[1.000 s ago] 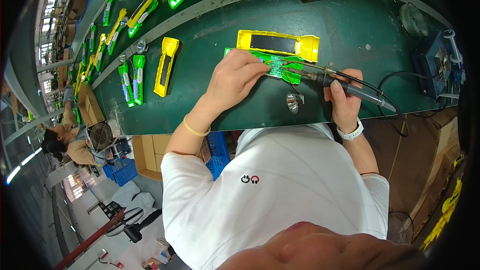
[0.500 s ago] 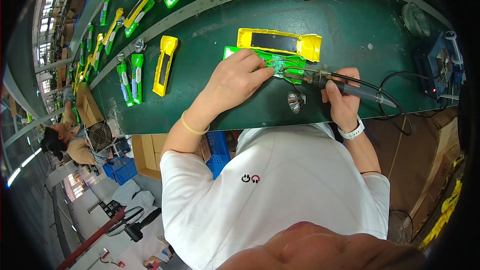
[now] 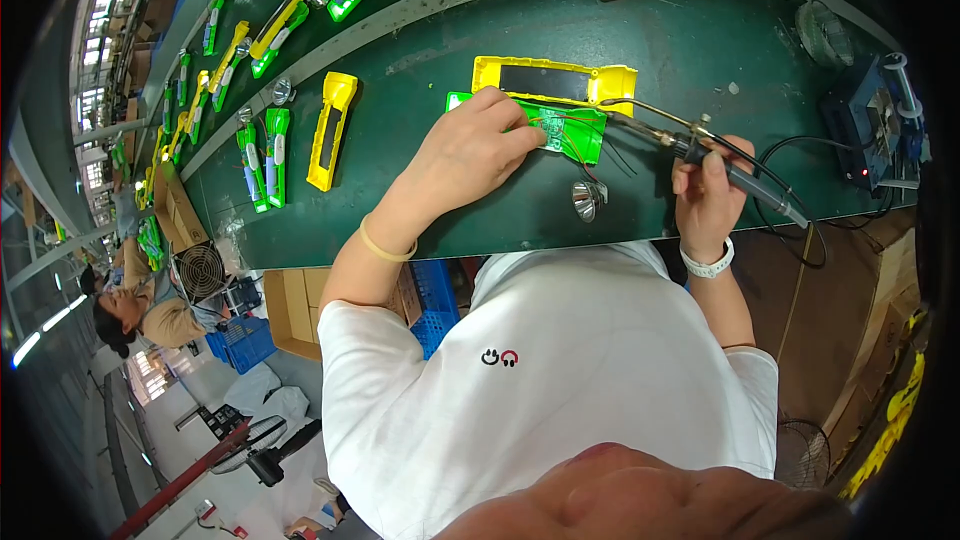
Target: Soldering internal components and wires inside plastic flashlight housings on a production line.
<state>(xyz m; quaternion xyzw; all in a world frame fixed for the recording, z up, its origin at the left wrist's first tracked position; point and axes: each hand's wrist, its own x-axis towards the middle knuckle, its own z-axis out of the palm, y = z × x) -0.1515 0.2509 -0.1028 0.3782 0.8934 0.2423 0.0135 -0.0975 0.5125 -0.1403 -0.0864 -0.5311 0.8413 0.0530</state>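
My left hand (image 3: 470, 155) presses the green circuit board (image 3: 560, 130) flat on the table (image 3: 420, 50). My right hand (image 3: 705, 195) closes its grip on the soldering iron (image 3: 700, 150), tip just beside the board, silver reflector (image 3: 588, 198) near.

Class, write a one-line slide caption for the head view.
Left hand steadies a green circuit board while the right hand aims a soldering iron at it.

The left hand (image 3: 470, 155) is reaching forward with its forearm stretched out and its fingers curled downward — palm down — while the right hand (image 3: 705, 202) is closing in a fist-like grip, its wrist bent and forearm drawn in close.
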